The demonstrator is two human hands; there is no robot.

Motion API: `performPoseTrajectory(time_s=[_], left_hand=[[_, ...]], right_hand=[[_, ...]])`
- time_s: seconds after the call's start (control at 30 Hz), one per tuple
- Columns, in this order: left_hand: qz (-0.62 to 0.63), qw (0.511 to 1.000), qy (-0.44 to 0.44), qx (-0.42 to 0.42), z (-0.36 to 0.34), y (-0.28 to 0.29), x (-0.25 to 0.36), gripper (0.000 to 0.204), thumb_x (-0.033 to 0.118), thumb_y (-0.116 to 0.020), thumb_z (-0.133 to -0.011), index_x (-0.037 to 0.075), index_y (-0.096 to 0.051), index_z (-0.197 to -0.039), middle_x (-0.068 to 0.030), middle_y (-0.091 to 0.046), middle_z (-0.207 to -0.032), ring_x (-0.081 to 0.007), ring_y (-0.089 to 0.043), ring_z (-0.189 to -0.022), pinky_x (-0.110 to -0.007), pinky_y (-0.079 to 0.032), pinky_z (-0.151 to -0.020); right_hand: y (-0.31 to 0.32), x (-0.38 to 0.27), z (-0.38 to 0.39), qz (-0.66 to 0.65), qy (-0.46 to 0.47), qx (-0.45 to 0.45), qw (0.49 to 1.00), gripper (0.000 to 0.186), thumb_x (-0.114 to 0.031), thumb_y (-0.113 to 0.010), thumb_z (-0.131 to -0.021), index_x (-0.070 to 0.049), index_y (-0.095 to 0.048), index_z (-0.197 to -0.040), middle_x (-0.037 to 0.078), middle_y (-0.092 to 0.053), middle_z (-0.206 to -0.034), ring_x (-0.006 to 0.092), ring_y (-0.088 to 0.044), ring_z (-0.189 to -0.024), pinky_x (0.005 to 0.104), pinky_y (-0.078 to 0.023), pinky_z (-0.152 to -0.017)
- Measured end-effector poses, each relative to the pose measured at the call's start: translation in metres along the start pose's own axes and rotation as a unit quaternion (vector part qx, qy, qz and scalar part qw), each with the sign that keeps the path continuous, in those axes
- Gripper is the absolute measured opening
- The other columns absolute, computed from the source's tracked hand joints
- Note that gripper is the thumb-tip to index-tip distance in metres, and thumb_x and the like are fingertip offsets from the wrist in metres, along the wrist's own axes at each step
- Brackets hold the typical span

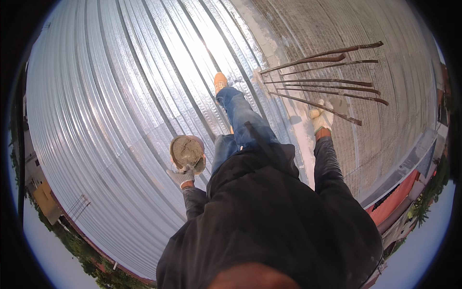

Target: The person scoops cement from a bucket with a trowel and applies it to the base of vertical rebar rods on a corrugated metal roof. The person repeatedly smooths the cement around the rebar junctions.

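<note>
Pan's underside hiding left fingers

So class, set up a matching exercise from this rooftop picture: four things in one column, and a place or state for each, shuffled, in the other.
Things:
1. Left hand
2. Right hand
3. Rusty steel bars
4. Orange shoe

Places or states:
A. Sticking out in a bundle over the grey concrete slab
B. Planted on the corrugated metal roof
C. Gloved, holding a round pan of grey mortar
D. Gloved, resting at the lowest bar

Pairs: 1-C, 2-D, 3-A, 4-B
</note>
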State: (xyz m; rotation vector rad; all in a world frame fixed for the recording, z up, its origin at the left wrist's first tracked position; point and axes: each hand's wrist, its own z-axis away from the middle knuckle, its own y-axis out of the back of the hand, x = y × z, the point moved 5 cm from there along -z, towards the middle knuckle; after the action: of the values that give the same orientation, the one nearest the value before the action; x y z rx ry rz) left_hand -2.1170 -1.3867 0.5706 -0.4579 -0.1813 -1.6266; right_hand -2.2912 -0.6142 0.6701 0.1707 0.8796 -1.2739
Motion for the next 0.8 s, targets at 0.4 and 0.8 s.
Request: performPoseTrajectory(time_s=[0.4,0.8], left_hand=[[-0.225,0.974,0.001,0.016,-0.039,-0.422,0.039,0.06,0.076,-0.052,-0.118,0.017,-0.055,-0.109,0.0105,-0.015,-0.06,-0.0108,-0.031,-0.05,-0.028,-0.045,-0.056],[-0.573,0.749,-0.04,-0.329,-0.008,-0.759,-0.084,0.079,0.055,-0.065,-0.115,0.015,-0.041,-0.18,-0.0103,-0.047,-0.18,-0.0328,-0.052,-0.159,-0.045,-0.055,-0.113]], right_hand=[[0.025,0.05,0.061,0.015,0.11,0.182,0.977,0.021,-0.04,-0.066,-0.114,-0.021,-0.066,-0.107,-0.001,-0.067,-0.087,0.0167,-0.066,-0.067,0.0347,-0.056,-0.056],[0.022,0.057,0.068,0.007,0.135,0.304,0.943,0.012,-0.028,-0.078,-0.112,-0.018,-0.074,-0.116,-0.002,-0.07,-0.102,0.0159,-0.067,-0.092,0.0371,-0.055,-0.081]])
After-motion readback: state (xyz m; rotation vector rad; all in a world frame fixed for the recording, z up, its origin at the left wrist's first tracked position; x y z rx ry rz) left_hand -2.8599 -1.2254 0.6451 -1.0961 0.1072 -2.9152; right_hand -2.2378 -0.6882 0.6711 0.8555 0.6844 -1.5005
